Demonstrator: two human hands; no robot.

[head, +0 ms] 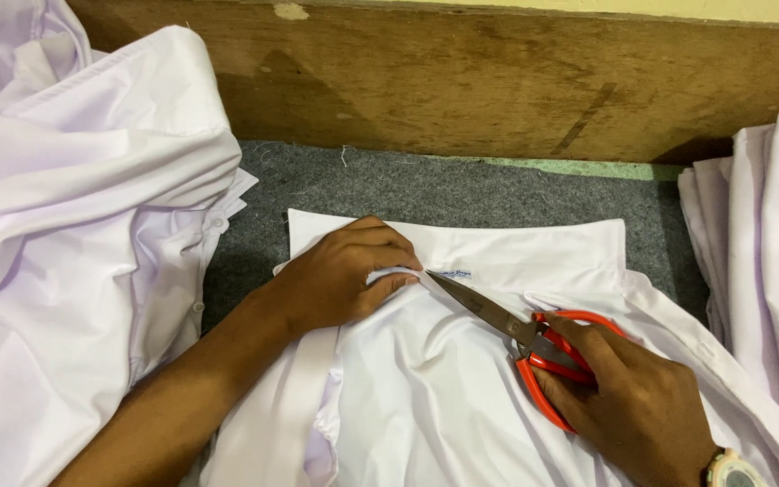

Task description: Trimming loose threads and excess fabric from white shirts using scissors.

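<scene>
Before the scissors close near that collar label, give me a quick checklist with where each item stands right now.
1. Right hand has a firm hold on the orange-handled scissors: ok, fingers through the loops.
2. Blade tips sit at the small label under the collar: ok, the tips reach its edge.
3. Left hand pins the white shirt flat beside the label: ok.
4. Left fingers are out of the blades' path: not ok, they lie right next to the tips.
5. Only a loose thread lies between the blades, not the shirt cloth: cannot tell.
6. Side piles of white garments stay off the work area: ok.
</scene>
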